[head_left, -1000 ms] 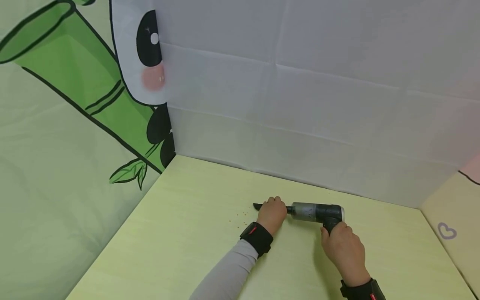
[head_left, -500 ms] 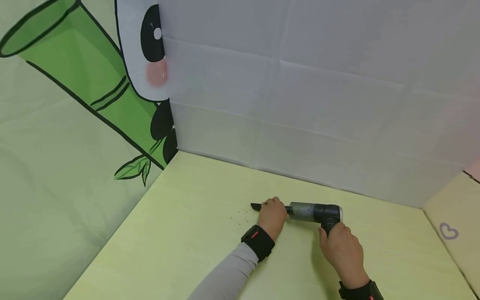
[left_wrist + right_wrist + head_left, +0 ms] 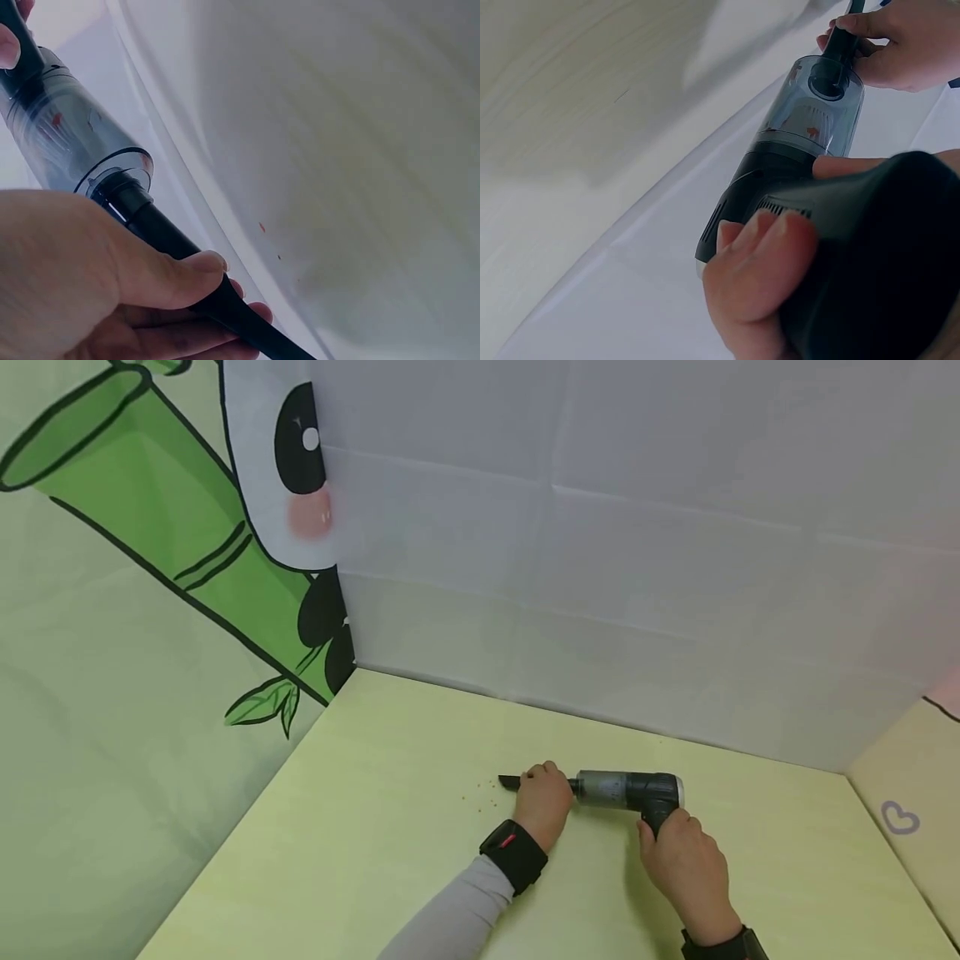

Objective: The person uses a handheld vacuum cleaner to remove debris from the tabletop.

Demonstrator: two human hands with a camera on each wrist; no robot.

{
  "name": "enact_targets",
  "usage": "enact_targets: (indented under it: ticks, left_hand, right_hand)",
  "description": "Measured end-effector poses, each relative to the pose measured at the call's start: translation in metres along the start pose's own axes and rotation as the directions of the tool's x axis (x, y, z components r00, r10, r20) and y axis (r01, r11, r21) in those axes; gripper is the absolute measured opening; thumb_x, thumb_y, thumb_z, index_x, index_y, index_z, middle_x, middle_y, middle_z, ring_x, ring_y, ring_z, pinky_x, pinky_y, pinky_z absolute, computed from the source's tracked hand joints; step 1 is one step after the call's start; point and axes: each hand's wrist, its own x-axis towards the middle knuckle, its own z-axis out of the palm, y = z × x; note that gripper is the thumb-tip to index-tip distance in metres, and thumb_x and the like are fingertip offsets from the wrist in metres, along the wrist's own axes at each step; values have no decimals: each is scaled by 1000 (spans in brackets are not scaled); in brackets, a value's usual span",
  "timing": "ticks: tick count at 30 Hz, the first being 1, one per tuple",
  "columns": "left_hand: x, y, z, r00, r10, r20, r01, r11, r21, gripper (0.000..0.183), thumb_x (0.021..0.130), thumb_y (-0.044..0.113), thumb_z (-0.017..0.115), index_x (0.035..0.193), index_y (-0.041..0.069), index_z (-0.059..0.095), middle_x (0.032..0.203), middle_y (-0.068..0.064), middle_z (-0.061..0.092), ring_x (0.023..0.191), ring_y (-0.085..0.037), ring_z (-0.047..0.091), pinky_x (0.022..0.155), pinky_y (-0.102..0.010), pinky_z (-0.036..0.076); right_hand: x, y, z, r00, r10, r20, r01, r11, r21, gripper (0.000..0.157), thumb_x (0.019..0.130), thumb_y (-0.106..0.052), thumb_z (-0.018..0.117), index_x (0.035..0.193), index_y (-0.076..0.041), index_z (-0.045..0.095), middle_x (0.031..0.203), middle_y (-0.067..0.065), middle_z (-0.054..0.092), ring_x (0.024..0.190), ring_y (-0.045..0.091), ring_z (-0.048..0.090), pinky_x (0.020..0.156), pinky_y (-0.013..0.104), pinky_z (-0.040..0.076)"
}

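Note:
A handheld vacuum cleaner (image 3: 603,789) with a clear dust cup and black body lies level across the view, close over the table. My right hand (image 3: 686,864) grips its black handle (image 3: 870,247), fingers curled round it. With thumb and fingers, my left hand (image 3: 543,802) holds the black nozzle (image 3: 169,232) partway along. The nozzle's slanted tip points left, right by several small brown crumbs (image 3: 480,811) scattered on the table. Inside the clear dust cup (image 3: 82,127), a few reddish bits show.
The pale yellow tabletop (image 3: 337,827) meets a grey-white sheet wall (image 3: 622,577) behind the vacuum. On the left stands a green wall sheet (image 3: 97,710) printed with bamboo, and another printed panel (image 3: 915,768) closes the right side.
The vacuum and both hands have shifted slightly left, bringing the nozzle tip nearer the crumbs. Both grips stay the same. The head view has tilted a little.

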Motion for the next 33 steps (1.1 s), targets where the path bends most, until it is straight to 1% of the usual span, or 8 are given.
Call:
enact_targets:
  ticks: [3, 8, 15, 17, 22, 28, 33]
  left_hand:
    - [2, 3, 0, 1000, -7, -2, 7, 1000, 3, 18, 88, 26, 61, 93, 10, 70, 83, -7, 59, 78, -19, 61, 73, -28, 55]
    - [7, 8, 0, 999, -23, 23, 22, 1000, 6, 17, 88, 23, 61, 92, 9, 70, 82, -7, 58, 78, -19, 61, 72, -28, 55]
    - [15, 13, -1, 999, -31, -11, 31, 999, 19, 17, 87, 23, 62, 88, 8, 70, 78, -7, 57, 74, -19, 61, 69, -28, 55]
    - [17, 14, 0, 999, -31, -19, 32, 999, 19, 20, 86, 26, 63, 89, 8, 70, 78, -8, 58, 74, -19, 61, 69, -28, 55]
    - [16, 15, 2, 999, -27, -33, 28, 999, 16, 25, 85, 30, 63, 90, 7, 70, 78, -8, 58, 73, -19, 61, 68, -27, 55]
    - [16, 15, 1, 999, -30, -38, 30, 1000, -1, 22, 85, 27, 63, 89, 6, 69, 77, -9, 57, 72, -20, 61, 67, -28, 55]
    - [17, 18, 0, 997, -50, -53, 49, 998, -25, 18, 85, 23, 64, 86, 5, 69, 76, -8, 57, 72, -20, 61, 67, -28, 56]
  right_hand:
    - [5, 6, 1, 1000, -25, -7, 25, 1000, -7, 44, 82, -30, 63, 76, 11, 48, 56, 12, 45, 39, 22, 42, 30, 37, 39]
    - [13, 14, 0, 999, -40, 17, 40, 999, 1, 44, 83, -31, 63, 78, 11, 48, 58, 13, 46, 40, 22, 43, 31, 36, 39]
    - [25, 24, 0, 998, -62, 13, 62, 998, 4, 44, 83, -32, 63, 78, 9, 48, 59, 13, 46, 40, 22, 43, 32, 36, 39]
    - [28, 26, 0, 998, -64, 16, 64, 998, 7, 44, 83, -32, 63, 78, 9, 47, 59, 13, 46, 40, 22, 43, 32, 36, 39]
    - [29, 27, 0, 998, -48, 28, 48, 999, 2, 44, 83, -32, 63, 79, 10, 47, 59, 13, 46, 42, 22, 43, 33, 36, 39]
    - [29, 28, -1, 998, -38, 41, 38, 999, 11, 44, 83, -32, 62, 80, 9, 48, 61, 13, 47, 43, 22, 44, 34, 36, 39]
    - [28, 30, -3, 998, -41, 37, 40, 999, 15, 43, 83, -32, 62, 79, 9, 47, 60, 12, 46, 43, 21, 43, 34, 36, 38]
